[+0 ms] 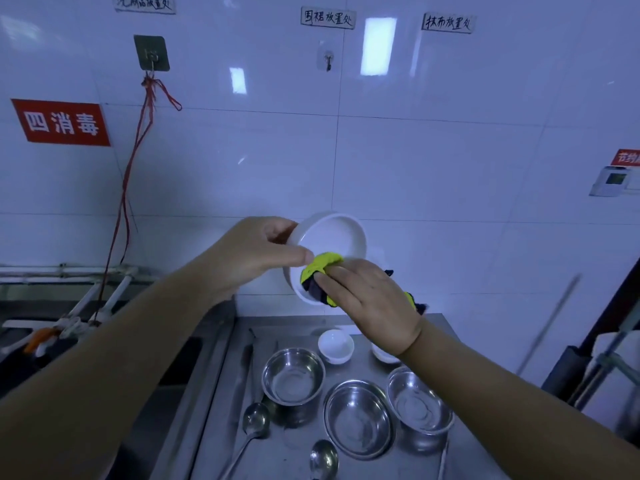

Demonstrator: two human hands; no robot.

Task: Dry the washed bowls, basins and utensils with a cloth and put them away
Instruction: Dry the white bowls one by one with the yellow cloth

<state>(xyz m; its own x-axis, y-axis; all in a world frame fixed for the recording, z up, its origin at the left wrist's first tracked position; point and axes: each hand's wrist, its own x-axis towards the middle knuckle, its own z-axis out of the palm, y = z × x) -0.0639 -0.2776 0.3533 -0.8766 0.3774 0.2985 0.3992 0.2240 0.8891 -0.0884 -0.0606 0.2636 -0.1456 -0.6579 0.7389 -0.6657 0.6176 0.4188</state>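
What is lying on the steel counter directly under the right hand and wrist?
Under the right hand the steel counter holds a small white bowl. A second white bowl shows only its rim, because the wrist covers the rest. Its contents cannot be seen.

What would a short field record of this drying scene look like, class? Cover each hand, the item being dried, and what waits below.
left hand: grips white bowl by its rim, tilted
right hand: presses cloth on bowl rim
cloth: yellow-green and dark
counter: three steel basins, two small white bowls, two spoons
wall: red sign, hooks
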